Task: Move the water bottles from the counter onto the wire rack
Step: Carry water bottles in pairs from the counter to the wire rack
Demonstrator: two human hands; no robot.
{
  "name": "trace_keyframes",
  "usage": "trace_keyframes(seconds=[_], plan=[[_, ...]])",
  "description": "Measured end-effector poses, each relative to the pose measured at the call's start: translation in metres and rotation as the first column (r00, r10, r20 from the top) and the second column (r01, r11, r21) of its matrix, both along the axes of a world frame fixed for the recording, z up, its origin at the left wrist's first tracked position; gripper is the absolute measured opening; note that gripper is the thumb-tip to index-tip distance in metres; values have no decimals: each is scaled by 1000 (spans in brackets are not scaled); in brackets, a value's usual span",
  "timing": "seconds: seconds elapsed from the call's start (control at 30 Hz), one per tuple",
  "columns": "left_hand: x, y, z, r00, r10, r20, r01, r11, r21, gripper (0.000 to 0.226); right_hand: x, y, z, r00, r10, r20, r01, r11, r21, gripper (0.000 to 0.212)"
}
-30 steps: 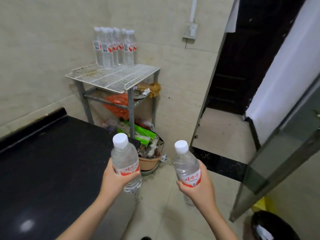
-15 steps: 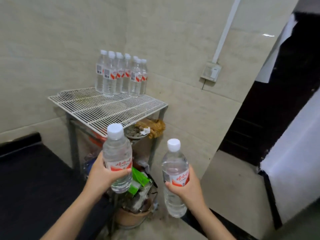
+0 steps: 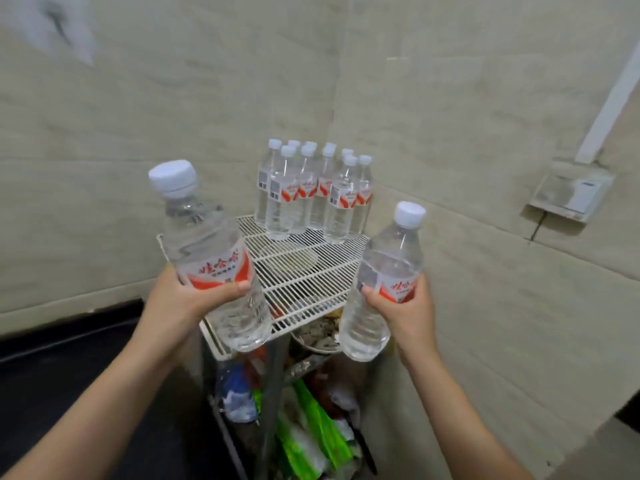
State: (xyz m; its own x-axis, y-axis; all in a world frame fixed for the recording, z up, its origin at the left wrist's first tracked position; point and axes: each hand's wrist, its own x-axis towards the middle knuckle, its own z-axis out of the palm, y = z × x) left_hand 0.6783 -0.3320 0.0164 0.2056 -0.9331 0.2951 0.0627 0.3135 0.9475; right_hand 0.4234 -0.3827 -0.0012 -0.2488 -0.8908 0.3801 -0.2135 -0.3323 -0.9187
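Where the wire rack [image 3: 304, 271] blocks our view: under its top shelf we make out only a blurred clutter [image 3: 304, 427] of green, white and blue wrappers and a dish [image 3: 317, 337] of something grey-brown. We cannot tell what any of it is.
Cut off: both our forearms leave the frame at the bottom edge, and the rack's legs are lost in the clutter.
Hard to count: the standing bottles [image 3: 311, 195] overlap, so those at the back show little but their white caps, and we cannot give a sure number.
Our left: the left hand [image 3: 187, 296] is clenched round the left bottle [image 3: 207, 244] at its red-and-white label, thumb across the front. The bottle tilts left, in the air by the rack's near left corner.
Our right: the right hand [image 3: 407, 306] is grasping the right bottle [image 3: 388, 271] at the label. It is nearly upright, in the air by the rack's near right edge.
Back of shelf: the standing bottles are upright and close together against the corner.
Surface: a white wire grid.
Lower left: the desk [image 3: 69, 358] is black and glossy, just beside the rack.
Room: beige tiled wall [image 3: 173, 98] on both sides of the corner. At right there is a socket box [image 3: 571, 195] with a white conduit [image 3: 609, 98] rising from it.
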Motion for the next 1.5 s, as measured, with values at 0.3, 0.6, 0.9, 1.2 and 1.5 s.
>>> trace_keyframes(seconds=[0.3,0.6,0.9,1.2,1.5], plan=[[-18,-76,-3,935,350,-56,-349,937,30,85,24,-204,34,952,288,-105,-294,954,-50,65],[-43,-138,-8,836,546,57,-548,827,125,67,70,-316,19,963,172,-205,-197,975,-105,75],[-60,-253,-8,828,525,195,-553,822,138,63,74,-326,14,875,94,-475,-162,981,-105,85],[-76,-326,-20,826,498,265,-545,825,150,67,55,-321,6,837,-5,-547,-101,981,-163,78],[-90,-334,-16,807,508,301,-566,810,151,71,53,-320,6,895,59,-443,-158,969,-190,65]])
